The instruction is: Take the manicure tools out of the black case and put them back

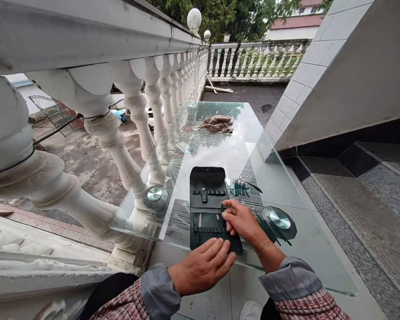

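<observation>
An open black tool case (208, 189) lies flat on a glass table (226, 146), with elastic loops and a few small tools in it. My left hand (202, 266) rests with fingers together on the case's near edge. My right hand (242, 220) pinches a thin green-handled tool (222, 208) at the case's lower half. Several green-handled tools (239, 186) lie on the glass just right of the case. More long thin tools (270, 226) lie by my right wrist.
A white stone balustrade (133, 106) runs along the table's left side. Round metal fittings (155, 195) (279, 218) sit at the table's near corners. A crumpled brown cloth (217, 123) lies at the far end. A tiled wall (336, 66) rises on the right.
</observation>
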Demonstrator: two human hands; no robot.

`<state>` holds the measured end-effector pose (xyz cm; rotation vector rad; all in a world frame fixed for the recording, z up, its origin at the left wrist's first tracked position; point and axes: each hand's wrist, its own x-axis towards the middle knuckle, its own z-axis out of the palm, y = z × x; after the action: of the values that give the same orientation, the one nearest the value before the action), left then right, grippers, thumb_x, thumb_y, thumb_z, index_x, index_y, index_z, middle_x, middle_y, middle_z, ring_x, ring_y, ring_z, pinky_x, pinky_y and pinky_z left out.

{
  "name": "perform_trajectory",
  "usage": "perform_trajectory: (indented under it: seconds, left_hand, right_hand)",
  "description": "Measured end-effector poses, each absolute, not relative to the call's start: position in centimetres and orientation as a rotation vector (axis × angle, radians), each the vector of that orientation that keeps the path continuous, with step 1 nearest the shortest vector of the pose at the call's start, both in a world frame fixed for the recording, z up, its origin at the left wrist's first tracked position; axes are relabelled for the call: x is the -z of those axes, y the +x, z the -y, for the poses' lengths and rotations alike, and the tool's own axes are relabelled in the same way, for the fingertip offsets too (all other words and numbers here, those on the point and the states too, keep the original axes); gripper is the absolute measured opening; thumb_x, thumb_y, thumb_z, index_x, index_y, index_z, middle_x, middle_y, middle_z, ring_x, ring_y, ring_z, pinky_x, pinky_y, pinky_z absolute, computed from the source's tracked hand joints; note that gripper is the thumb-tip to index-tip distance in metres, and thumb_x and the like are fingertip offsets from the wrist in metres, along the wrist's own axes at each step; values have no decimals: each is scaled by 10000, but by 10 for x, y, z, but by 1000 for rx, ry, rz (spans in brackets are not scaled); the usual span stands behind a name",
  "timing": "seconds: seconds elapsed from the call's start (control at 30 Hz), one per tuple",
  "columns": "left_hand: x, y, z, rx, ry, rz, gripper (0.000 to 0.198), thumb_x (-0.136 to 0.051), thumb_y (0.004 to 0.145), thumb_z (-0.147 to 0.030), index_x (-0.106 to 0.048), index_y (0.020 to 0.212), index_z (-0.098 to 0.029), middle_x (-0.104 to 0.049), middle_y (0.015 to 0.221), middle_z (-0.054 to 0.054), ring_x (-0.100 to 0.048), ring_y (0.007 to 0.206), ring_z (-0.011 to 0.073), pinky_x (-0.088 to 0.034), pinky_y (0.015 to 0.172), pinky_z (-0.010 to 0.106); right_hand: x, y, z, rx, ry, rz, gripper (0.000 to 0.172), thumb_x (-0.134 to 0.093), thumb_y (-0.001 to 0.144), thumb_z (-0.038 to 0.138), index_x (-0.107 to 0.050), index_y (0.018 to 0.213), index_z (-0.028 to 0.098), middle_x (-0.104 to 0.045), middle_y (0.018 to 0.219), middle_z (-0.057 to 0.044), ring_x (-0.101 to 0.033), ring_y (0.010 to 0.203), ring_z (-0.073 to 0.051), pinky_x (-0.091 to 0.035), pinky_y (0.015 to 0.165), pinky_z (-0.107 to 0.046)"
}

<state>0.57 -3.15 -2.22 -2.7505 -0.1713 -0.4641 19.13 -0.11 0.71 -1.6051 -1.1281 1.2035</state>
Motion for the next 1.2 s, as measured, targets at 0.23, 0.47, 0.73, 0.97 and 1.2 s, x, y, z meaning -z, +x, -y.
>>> perform_trajectory:
  seconds: [0.23, 0.47, 0.73, 0.97, 1.2]
  left_hand:
    - [23, 6, 32, 439, -2756, 172, 395, -409, 908, -184, -435, 1287, -74, -468, 1313, 165, -457, 1198, 269, -321, 1053, 422]
    - [25, 6, 32, 465, -2763, 182, 395, -413, 908, -184, -437, 1289, -81, -471, 1315, 152, -449, 1206, 267, -320, 1058, 412]
    - [25, 6, 32, 447, -2766, 194, 395, -405, 912, -185, -426, 1294, -83, -454, 1331, 156, -443, 1213, 259, -330, 1054, 411]
    - [23, 6, 32, 441, -2771, 193, 390, -408, 908, -172, -430, 1287, -81, -457, 1328, 161, -449, 1208, 260, -332, 1051, 415]
    - [22, 6, 31, 459, -2773, 202, 377, -406, 909, -162, -442, 1279, -99, -466, 1327, 141, -434, 1222, 241, -324, 1060, 407]
  right_hand:
    - [-7, 196, -1, -1252, -1666, 1166, 152, -518, 650, 268, -438, 758, 198, -441, 462, 113, -405, 299, -56, -303, 270, -164]
    - [-1, 198, 1, -1108, -1753, 1274, 435, -488, 693, 223, -459, 1127, 207, -507, 594, 90, -446, 346, -71, -348, 324, -196]
    - [-9, 207, 5, -586, -1879, 1710, 367, -481, 780, 252, -546, 1140, 216, -603, 722, 8, -565, 696, -149, -416, 663, -270]
    - [-9, 209, 10, -163, -1925, 2003, 297, -380, 881, 249, -603, 1075, 223, -588, 934, -66, -565, 818, -171, -416, 685, -272]
    - [-15, 209, 16, -63, -1858, 2180, 280, -395, 888, 225, -620, 1053, 227, -573, 914, -58, -551, 817, -164, -411, 671, -256]
